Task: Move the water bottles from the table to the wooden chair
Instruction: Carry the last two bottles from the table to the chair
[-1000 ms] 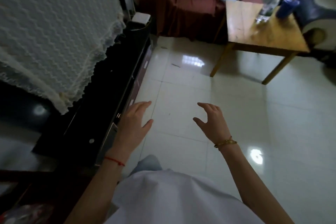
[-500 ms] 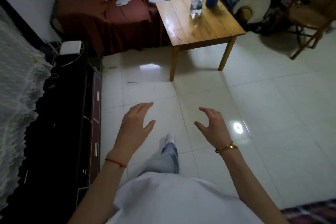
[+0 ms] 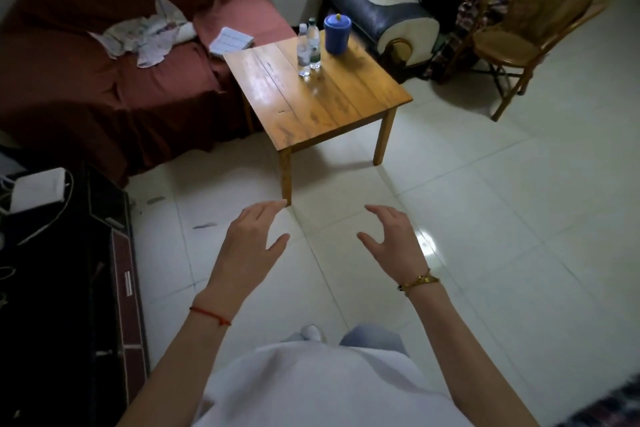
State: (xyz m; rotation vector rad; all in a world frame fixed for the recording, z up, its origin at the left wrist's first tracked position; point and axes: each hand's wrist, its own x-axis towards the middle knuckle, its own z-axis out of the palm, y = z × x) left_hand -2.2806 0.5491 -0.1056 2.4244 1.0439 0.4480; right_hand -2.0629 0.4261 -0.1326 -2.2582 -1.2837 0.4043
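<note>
Empty grips (image 3: 252, 243) (image 3: 393, 241) above tiled floor (image 3: 485, 218)

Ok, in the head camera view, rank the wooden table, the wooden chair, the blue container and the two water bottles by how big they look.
Wooden table
Wooden chair
Blue container
The two water bottles: alike, unranked. Both look slimmer than the container.

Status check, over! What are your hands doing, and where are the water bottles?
Left hand open, empty. Right hand open, empty. Two water bottles upright on table, untouched. Wooden chair beyond, seat bare. Floor path clear.
</note>
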